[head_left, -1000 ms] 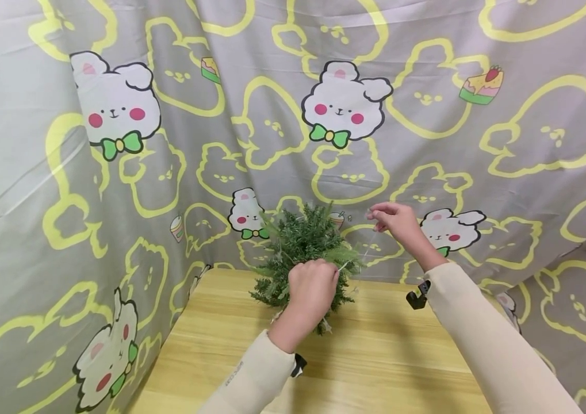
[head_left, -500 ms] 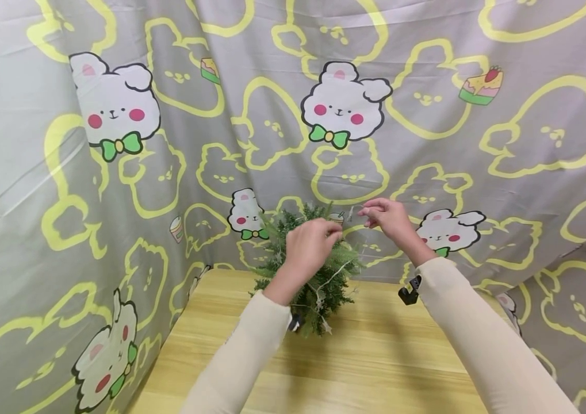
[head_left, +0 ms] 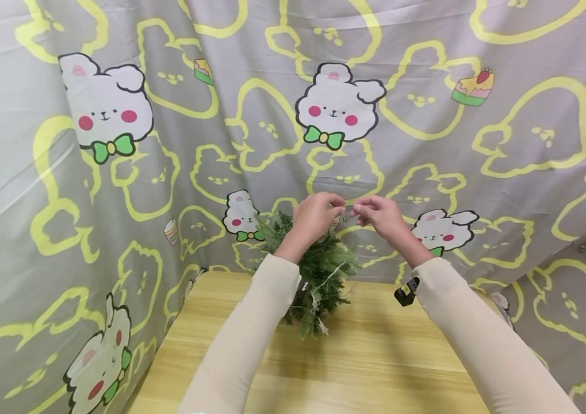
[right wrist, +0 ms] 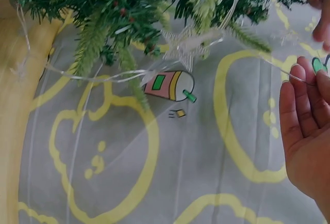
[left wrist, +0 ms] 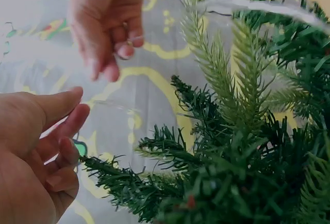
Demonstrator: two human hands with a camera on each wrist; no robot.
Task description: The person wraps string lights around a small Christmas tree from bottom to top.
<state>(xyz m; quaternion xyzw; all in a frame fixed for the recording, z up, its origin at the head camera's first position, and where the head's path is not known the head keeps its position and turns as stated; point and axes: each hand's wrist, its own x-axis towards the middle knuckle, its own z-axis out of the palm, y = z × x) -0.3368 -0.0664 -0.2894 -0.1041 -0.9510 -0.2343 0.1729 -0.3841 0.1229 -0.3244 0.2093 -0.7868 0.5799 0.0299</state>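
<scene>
A small artificial pine tree [head_left: 324,276] stands on the table, its dark and light green branches wound with a clear wire of star-shaped string lights [right wrist: 134,73]. One clear star [right wrist: 186,51] hangs below the branches in the right wrist view. My right hand [head_left: 383,218] is behind the tree's right side, pinching the thin wire, which runs from the branches to its fingertips. Just left of it my left hand [head_left: 316,215] hovers over the treetop. In the left wrist view, thumb and forefinger [left wrist: 67,102] meet at a blurred piece of the wire. The hands are slightly apart.
The wooden table [head_left: 375,356] reaches back to a grey curtain [head_left: 251,34] with yellow outlines and white rabbit faces, hanging close behind the tree and along the left side. Another star [head_left: 322,328] dangles low at the tree's front.
My left hand has let go of the wire at the tree's front and risen toward the right hand. The right hand has shifted slightly left. The wire now lies across the front branches.
</scene>
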